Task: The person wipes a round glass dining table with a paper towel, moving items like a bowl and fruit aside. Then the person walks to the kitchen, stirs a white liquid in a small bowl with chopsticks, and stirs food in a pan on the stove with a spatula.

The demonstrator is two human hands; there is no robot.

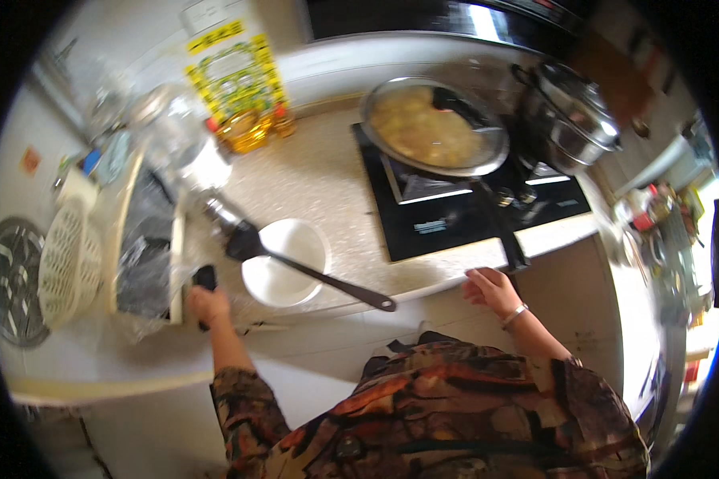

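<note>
My left hand [208,306] is at the counter's front edge, closed around a flat black object [205,276], possibly a phone. To its right stands a white bowl [287,287], with a black ladle or turner [335,282] resting across its rim and its handle jutting past the counter edge. My right hand [492,290] hangs in front of the counter, fingers loosely bent and holding nothing. Just above it is the black pan handle [512,248]. The pan sits on a black cooktop [449,236], its glass lid [419,129] showing yellowish food beneath.
A steel pot [566,143] with a lid stands right of the pan. Behind at left are an oil bottle [245,132] and a large clear jar [177,132]. A plastic-covered tray [147,257] and a white perforated basket [69,269] lie farther left.
</note>
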